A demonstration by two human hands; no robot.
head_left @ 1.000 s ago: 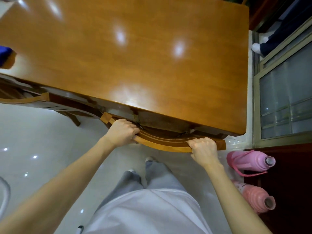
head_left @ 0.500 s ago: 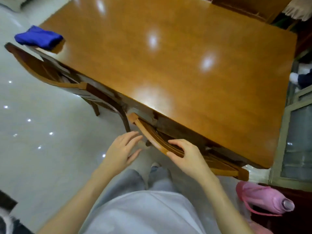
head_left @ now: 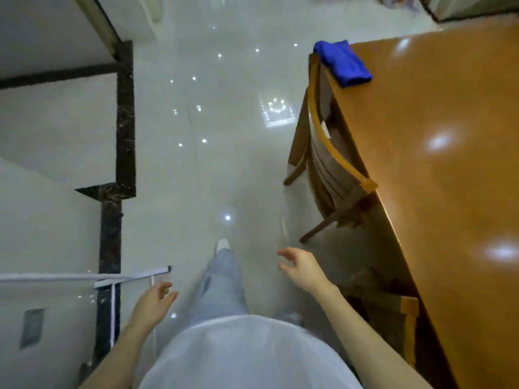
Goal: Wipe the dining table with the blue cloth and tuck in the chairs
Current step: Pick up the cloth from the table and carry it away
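We've got left hand [head_left: 153,303] and right hand [head_left: 300,266] empty, fingers loosely spread, over the floor [head_left: 210,169]; cloth [head_left: 344,64] sits on the tabletop [head_left: 449,169] far-left corner just above the chair [head_left: 334,161], so shoving that chair in hard could knock it off.

- Glossy pale floor [head_left: 213,169] carried scattered points of reflected light.
- Dark marble border strip [head_left: 125,122] ran across the floor at left.
- White metal frame [head_left: 132,277] stood at lower left, crossing the strip.

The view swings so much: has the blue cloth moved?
No. The blue cloth still lies at the same dining table corner, by the chair.
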